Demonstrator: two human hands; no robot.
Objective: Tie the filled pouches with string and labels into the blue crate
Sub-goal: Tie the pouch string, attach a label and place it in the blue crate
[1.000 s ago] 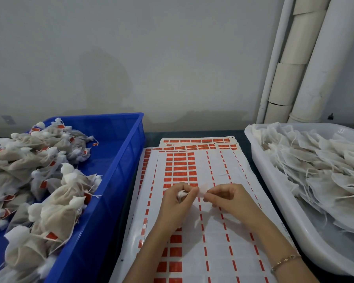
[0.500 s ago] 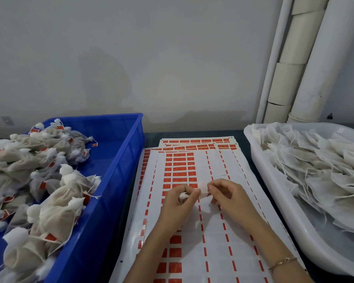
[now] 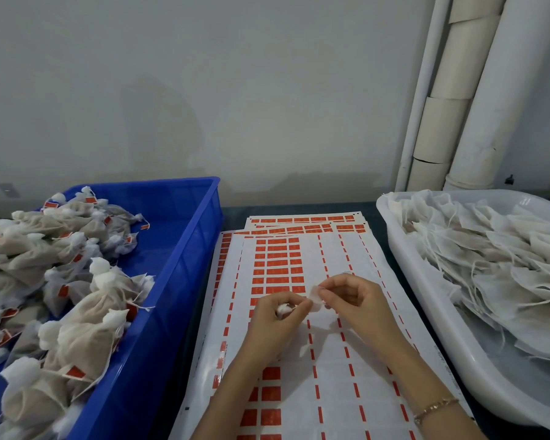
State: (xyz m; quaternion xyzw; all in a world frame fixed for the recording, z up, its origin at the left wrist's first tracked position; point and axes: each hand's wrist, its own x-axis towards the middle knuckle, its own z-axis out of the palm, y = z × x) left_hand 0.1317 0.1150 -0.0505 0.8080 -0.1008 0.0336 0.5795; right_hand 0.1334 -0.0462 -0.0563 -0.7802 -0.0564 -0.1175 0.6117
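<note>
A good heap of tied pouches (image 3: 86,312), each with a puffed white top and a red tag, is already lying in the blue crate (image 3: 185,249). The white tub (image 3: 489,382) on the other side is sitting full of flat untied pouches (image 3: 489,265), so I'd say plenty of work is waiting. Over the label sheets (image 3: 331,360), the left hand (image 3: 277,325) is clutching a small white bunch (image 3: 283,309), seemingly a pouch neck, and the right hand (image 3: 353,300) is pinching a pale, translucent label (image 3: 315,298) right beside it.
</note>
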